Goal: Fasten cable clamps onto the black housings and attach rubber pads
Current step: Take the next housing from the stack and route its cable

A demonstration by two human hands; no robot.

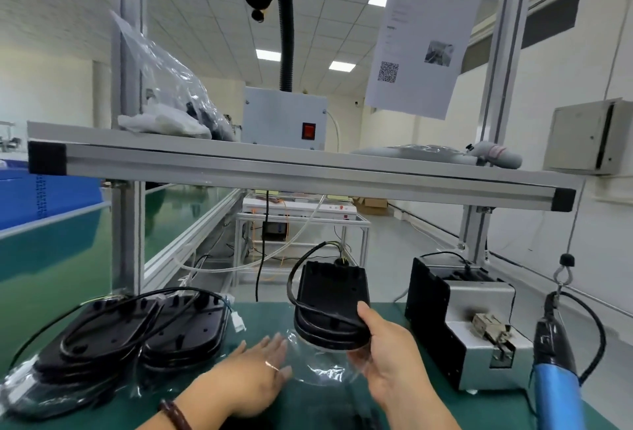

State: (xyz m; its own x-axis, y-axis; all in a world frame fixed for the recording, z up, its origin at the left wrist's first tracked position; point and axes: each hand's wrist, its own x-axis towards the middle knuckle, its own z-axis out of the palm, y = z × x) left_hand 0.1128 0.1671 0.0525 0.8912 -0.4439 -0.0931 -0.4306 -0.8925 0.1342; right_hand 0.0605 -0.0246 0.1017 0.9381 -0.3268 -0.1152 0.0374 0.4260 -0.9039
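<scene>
Right hand point(387, 357): I see it grasping one black housing point(330, 296), raised above the green mat point(308, 405). Left hand point(255, 373): released, fingers straight, beside a clear bag point(322, 369). Other housings point(137, 333): stacked at left.

One black housing point(330, 296), cable point(290, 280) looped across, tilted upright in right hand point(387, 357); more housings point(137, 337) stacked flat, bench point(267, 316) left.

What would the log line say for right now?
right hand: holds black housing above mat | left hand: open beside clear bag | more housings: stacked left
</scene>
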